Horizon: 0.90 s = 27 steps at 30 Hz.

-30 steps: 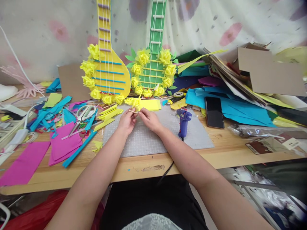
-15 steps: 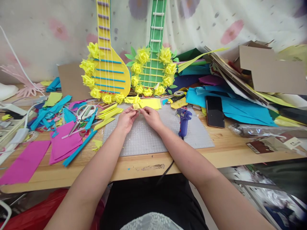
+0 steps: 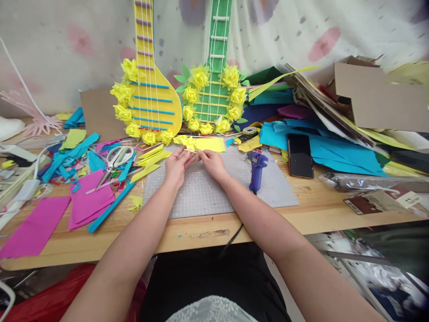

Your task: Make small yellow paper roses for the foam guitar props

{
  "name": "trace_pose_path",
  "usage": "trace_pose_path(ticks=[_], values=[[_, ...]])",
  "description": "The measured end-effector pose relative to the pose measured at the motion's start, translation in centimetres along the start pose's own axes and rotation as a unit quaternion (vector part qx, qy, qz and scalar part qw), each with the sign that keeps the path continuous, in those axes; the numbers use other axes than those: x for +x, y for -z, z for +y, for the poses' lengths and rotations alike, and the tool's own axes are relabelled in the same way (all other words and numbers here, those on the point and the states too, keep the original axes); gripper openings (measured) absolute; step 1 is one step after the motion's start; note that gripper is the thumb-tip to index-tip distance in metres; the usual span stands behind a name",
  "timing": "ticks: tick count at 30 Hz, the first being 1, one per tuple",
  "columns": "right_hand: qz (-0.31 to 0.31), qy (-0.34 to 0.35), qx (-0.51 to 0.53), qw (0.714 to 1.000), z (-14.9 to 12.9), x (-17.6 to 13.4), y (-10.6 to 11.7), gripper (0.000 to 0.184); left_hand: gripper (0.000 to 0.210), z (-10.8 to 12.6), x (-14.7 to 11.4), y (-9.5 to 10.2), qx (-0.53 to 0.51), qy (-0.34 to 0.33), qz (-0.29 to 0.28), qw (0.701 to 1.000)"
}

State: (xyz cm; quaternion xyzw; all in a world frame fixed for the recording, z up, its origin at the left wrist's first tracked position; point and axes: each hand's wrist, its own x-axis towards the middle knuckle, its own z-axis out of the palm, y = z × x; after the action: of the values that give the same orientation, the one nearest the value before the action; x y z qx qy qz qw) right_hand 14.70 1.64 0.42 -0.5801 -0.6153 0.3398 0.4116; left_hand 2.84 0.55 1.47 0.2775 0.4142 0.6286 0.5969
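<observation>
Over the grey cutting mat (image 3: pixel 204 192), my left hand (image 3: pixel 177 166) and my right hand (image 3: pixel 211 163) meet at a small piece of yellow paper (image 3: pixel 191 147). Fingertips of both hands pinch it, along with what looks like a thin pale stick at its lower edge. Just behind lie crumpled yellow paper pieces (image 3: pixel 181 140) and a flat yellow paper sheet (image 3: pixel 211 144). Cut yellow strips (image 3: pixel 150 163) rest beside my left hand. To the right of my right hand, a blue glue gun (image 3: pixel 257 170) is on the mat.
Two paper guitars, one yellow (image 3: pixel 157 105) and one green (image 3: pixel 214 100), stand at the back with yellow paper flowers. Scissors (image 3: pixel 115 161), pink paper (image 3: pixel 92 199) and blue scraps cover the left. A phone (image 3: pixel 300 155) and blue paper (image 3: pixel 345 150) lie right.
My left fingers have shifted and turned around the yellow paper piece, which now shows less of its flat face. My right hand has barely moved.
</observation>
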Motion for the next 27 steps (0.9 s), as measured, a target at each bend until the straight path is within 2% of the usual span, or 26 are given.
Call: trace_pose_path(ticks=[5, 11, 14, 16, 19, 21, 24, 27], values=[[-0.022, -0.004, -0.015, 1.000, -0.4, -0.2, 0.0, 0.046, 0.023, -0.1, 0.0, 0.0, 0.001, 0.003, 0.028, 1.000], [-0.028, 0.025, -0.041, 0.998, -0.5, -0.8, -0.6, 0.049, 0.020, 0.5, 0.0, -0.3, -0.021, 0.014, 0.053, 0.998], [-0.040, 0.028, 0.017, 0.999, -0.5, -1.0, -1.0, 0.049, 0.023, 0.8, 0.0, -0.4, -0.044, 0.016, 0.088, 0.995], [-0.072, 0.001, 0.093, 0.993, -0.8, -1.1, -1.0, 0.053, 0.026, 1.0, 0.1, -0.3, -0.058, 0.019, 0.105, 0.993], [-0.119, -0.081, 0.209, 0.967, -1.2, -1.1, -0.7, 0.057, 0.028, 1.1, 0.4, -0.2, -0.072, 0.026, 0.107, 0.991], [-0.108, -0.120, 0.267, 0.950, -1.5, -1.0, -0.5, 0.052, 0.029, 1.1, 0.6, 0.0, -0.078, 0.035, 0.103, 0.991], [-0.056, -0.162, 0.355, 0.919, -1.8, -0.7, -0.3, 0.041, 0.030, 1.1, 0.6, 0.1, -0.088, 0.052, 0.093, 0.990], [-0.077, -0.162, 0.458, 0.870, -2.1, -0.8, 0.0, 0.037, 0.029, 1.1, 0.6, 0.0, -0.093, 0.059, 0.086, 0.990]])
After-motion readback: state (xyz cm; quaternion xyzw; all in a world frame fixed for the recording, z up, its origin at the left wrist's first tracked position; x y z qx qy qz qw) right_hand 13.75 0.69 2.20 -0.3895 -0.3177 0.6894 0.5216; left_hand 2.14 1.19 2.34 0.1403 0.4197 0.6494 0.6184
